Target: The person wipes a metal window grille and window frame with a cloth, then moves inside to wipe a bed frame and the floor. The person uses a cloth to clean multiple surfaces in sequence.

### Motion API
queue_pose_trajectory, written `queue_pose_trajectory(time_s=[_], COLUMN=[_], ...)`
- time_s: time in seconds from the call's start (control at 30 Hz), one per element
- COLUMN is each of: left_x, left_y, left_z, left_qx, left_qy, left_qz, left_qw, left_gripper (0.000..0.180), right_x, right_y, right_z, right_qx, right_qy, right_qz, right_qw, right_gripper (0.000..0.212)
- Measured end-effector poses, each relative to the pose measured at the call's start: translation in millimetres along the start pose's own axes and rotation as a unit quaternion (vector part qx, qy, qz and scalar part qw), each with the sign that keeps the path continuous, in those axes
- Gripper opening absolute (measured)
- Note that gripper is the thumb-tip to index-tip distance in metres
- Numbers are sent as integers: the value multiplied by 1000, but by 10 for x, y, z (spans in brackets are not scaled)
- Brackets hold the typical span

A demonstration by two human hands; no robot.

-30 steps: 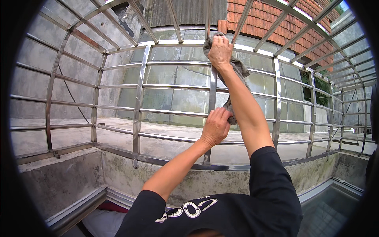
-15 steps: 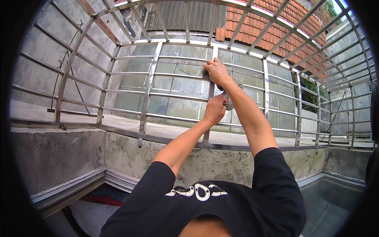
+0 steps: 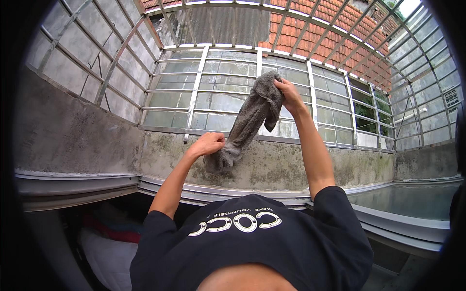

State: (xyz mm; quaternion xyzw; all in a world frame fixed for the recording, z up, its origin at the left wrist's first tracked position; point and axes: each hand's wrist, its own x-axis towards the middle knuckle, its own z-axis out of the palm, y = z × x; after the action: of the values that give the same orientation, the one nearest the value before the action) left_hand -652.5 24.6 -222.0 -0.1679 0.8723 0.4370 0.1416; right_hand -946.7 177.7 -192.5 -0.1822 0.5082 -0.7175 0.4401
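Note:
A grey-brown fluffy cloth (image 3: 252, 109) is stretched slantwise between my two hands, in front of the metal window bars. My right hand (image 3: 290, 96) grips its upper end, with the thumb and fingers closed on the fabric. Lower and to the left, my left hand (image 3: 209, 144) is closed at the cloth's bunched lower end, which looks slightly blurred. A loose corner hangs down below my right hand. Behind the cloth, the bars (image 3: 200, 87) form a cage of steel uprights and rails, and the cloth hides part of it.
A stained concrete ledge wall (image 3: 291, 162) runs below the bars. Nearer are sliding window frames (image 3: 77, 186), with a glass pane (image 3: 412, 201) at the right. Beyond the bars lie an orange tiled roof (image 3: 325, 36) and a grey corrugated roof (image 3: 221, 24). Bedding (image 3: 109, 257) shows at lower left.
Both hands have come away from the upright bar and spread apart. The cloth, bunched against the bar before, now hangs lengthened between them. The view has shifted too.

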Motion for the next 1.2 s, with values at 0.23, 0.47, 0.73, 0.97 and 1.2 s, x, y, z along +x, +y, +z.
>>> queue_pose_trajectory(time_s=[0.23, 0.47, 0.73, 0.97, 1.2], left_x=[-293, -612, -1169, -1106, -1129], left_y=[343, 343, 105, -256, -182], left_z=[-255, -189, -568, -406, -532], left_qx=[-126, -385, -611, -788, -661], left_qy=[205, -29, -68, -48, -86], left_qz=[131, 81, 176, 106, 155], left_qw=[962, 919, 769, 605, 729], left_gripper=[25, 32, 31, 34, 36], right_x=[-751, -847, -704, -720, -1437], right_y=[-137, -254, 22, 584, 794], right_z=[1208, 1440, 1195, 1522, 2013], right_qx=[173, -121, -251, -609, -90], right_qy=[-164, -190, -54, 224, -178], right_qz=[-35, -126, -103, -341, -9], right_qw=[971, 966, 961, 680, 980], right_gripper=[30, 31, 37, 28, 37])
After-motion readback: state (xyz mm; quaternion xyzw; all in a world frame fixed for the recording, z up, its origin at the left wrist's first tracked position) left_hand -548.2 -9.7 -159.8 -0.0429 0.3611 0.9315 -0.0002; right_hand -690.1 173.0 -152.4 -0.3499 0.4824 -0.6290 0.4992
